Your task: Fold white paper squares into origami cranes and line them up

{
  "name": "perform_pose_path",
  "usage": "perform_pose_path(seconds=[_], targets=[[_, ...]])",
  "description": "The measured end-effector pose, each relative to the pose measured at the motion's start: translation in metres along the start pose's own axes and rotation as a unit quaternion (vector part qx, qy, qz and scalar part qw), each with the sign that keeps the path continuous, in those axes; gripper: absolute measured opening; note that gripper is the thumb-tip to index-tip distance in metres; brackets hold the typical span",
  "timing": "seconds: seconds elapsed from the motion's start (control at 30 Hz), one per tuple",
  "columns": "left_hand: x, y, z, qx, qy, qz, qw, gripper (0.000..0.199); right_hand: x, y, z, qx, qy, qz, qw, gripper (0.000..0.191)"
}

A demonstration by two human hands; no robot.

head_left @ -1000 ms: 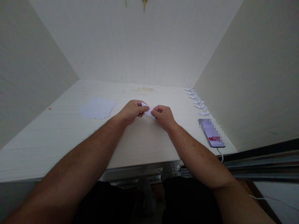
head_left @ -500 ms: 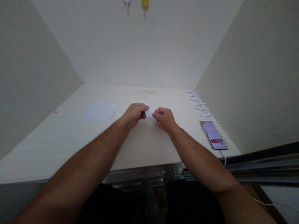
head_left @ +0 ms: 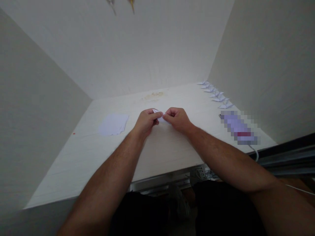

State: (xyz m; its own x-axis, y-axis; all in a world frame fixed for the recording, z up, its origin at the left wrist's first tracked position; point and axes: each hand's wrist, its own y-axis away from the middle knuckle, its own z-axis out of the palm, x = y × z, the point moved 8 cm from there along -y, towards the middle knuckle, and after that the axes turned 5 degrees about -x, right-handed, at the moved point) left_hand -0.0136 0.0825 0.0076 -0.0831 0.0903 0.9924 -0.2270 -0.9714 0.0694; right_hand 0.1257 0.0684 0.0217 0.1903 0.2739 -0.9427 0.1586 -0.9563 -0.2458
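A small folded piece of white paper (head_left: 161, 119) is held between my two hands above the middle of the table. My left hand (head_left: 148, 122) pinches its left side, thumb on top, and a pointed flap of the paper shows above that thumb. On the right side my right hand (head_left: 177, 118) grips the paper between thumb and curled fingers. The thumbs almost meet, so much of the paper is hidden and its exact folded shape cannot be made out.
A stack of white paper sheets (head_left: 113, 124) lies on the table (head_left: 157, 150) to the left. Several folded paper cranes (head_left: 216, 95) line the right wall. Nearer me is a phone (head_left: 238, 127), blurred out, with a white cable (head_left: 256, 153). Walls enclose three sides.
My view has turned and tilted, shifting the table in the picture. My thumbs have come closer together over the paper, which now shows less between them.
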Motion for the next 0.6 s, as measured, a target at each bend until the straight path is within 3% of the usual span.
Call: perform_pose_path(seconds=[0.37,0.6], targets=[[0.0091,0.0019,-0.0011,0.046,-0.026,0.028,0.998,0.014,-0.0022,-0.0031,0.0026,-0.017,0.008,-0.007,1.0,0.018],[0.0073,0.0007,-0.0003,0.025,0.03,0.026,0.999,0.019,0.0012,-0.0028,0.0049,-0.022,-0.012,-0.006,1.0,0.018]])
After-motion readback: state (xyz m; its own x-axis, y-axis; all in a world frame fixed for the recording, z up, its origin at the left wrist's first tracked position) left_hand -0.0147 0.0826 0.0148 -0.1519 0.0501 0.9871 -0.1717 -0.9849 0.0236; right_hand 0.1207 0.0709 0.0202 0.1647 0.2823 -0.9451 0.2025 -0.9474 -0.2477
